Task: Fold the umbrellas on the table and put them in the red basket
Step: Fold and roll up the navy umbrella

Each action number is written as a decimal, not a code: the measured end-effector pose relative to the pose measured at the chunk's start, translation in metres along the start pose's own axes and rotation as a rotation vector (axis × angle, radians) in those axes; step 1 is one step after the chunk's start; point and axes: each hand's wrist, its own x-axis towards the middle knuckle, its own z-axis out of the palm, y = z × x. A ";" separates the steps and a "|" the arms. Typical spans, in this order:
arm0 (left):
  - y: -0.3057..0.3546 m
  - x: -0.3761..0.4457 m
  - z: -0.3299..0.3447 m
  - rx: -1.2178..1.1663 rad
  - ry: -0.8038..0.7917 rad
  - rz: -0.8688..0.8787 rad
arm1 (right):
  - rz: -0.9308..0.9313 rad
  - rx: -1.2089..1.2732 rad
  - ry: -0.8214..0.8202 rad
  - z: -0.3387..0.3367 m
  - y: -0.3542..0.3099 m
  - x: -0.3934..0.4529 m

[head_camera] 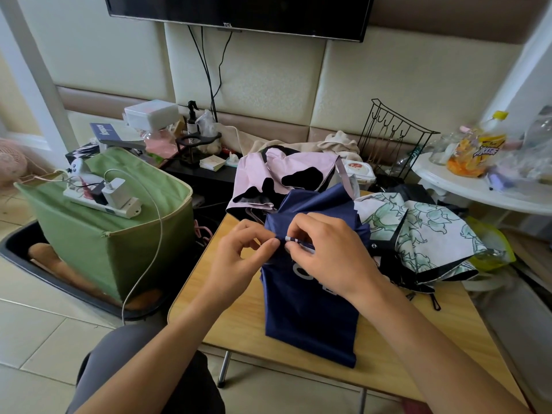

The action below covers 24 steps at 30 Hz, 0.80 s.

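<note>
Both my forearms reach over the wooden table (239,318). Three umbrellas counted on it. Navy umbrella (310,312) lies lengthwise at the centre, canopy partly gathered, white lettering half hidden. Pink umbrella (283,171) with black patches behind it; white floral umbrella (424,234), black-edged, to the right. My left hand (239,258) and right hand (331,249) both pinch the navy fabric at a small white-tipped rib end.

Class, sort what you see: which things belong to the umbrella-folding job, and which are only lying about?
Belongs to the job:
navy blue fabric umbrella, pinched by left hand and right hand
pink black-patched umbrella
white green-flowered umbrella
wooden table

Lying about:
green fabric box
white power strip
black wire rack
</note>
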 end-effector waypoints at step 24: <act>-0.029 -0.015 -0.015 0.553 -0.348 0.243 | -0.106 -0.379 0.088 0.057 0.006 -0.074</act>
